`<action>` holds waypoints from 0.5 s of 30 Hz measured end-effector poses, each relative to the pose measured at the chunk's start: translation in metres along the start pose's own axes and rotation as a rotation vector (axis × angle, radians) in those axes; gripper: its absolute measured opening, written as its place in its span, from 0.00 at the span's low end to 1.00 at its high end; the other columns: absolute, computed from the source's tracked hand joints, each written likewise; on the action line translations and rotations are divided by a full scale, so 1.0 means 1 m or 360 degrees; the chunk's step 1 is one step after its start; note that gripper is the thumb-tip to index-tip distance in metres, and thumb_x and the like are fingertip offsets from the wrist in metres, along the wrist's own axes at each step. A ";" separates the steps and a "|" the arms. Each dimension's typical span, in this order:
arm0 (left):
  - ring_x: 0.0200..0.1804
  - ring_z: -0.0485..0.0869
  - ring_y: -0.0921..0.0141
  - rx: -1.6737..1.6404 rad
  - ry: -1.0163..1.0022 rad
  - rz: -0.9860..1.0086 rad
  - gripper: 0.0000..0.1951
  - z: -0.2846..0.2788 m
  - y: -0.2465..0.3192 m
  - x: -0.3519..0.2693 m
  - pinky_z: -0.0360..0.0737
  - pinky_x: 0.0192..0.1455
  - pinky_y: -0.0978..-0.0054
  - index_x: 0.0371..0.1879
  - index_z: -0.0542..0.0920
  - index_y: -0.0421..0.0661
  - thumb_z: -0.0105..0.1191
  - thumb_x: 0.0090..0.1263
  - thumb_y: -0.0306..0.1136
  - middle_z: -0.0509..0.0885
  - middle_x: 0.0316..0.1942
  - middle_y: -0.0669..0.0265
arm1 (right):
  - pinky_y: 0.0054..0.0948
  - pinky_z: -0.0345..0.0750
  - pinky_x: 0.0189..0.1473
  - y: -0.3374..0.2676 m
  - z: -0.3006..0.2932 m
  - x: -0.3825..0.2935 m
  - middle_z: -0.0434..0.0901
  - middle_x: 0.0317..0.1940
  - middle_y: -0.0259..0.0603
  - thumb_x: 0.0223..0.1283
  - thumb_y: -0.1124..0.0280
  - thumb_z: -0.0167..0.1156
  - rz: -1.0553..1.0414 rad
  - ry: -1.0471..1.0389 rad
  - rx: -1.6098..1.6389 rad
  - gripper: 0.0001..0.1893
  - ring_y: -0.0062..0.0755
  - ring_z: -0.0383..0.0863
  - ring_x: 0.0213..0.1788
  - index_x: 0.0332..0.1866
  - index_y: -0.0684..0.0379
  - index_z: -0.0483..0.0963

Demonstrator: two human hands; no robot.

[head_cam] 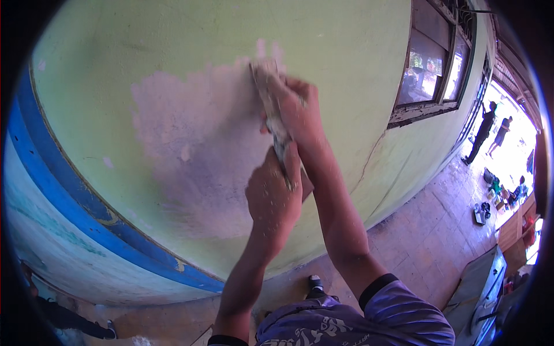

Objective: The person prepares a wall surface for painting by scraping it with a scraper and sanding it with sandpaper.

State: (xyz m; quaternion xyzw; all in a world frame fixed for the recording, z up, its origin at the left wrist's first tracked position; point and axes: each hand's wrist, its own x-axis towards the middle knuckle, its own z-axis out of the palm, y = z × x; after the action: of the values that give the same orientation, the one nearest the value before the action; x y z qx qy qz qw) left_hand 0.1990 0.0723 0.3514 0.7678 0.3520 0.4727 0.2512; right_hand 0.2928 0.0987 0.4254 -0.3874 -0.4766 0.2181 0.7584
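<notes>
My left hand (273,190) is closed around the lower handle part of a long, flat scraper-like tool (273,113) smeared with pale material. Higher up, my right hand (298,104) grips the same tool near its broad upper end, which lies at the wall. A large pinkish-white patch (194,142) of what looks like filler spreads over the green painted wall (173,34), mostly left of the tool. Pale specks dot both hands and forearms. The fingers behind the tool are partly hidden.
A wooden-framed window (426,65) is set in the wall at upper right. Blue trim (56,151) borders the wall at left. Tiled floor (415,225) runs along its base. Several people are at the far right, and another person's leg (73,318) shows at lower left.
</notes>
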 end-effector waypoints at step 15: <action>0.42 0.81 0.42 0.0189 -0.0111 -0.0148 0.27 -0.020 0.003 -0.001 0.76 0.44 0.47 0.41 0.82 0.41 0.37 0.78 0.54 0.84 0.35 0.44 | 0.25 0.74 0.17 0.001 0.012 -0.004 0.75 0.19 0.36 0.66 0.59 0.60 0.0044 0.0065 -0.0124 0.17 0.26 0.76 0.15 0.32 0.65 0.78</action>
State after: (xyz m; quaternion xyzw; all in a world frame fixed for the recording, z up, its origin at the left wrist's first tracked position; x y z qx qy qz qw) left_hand 0.1815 0.0709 0.3617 0.7802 0.4057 0.4119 0.2389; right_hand 0.2798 0.1009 0.4251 -0.4275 -0.4637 0.2019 0.7493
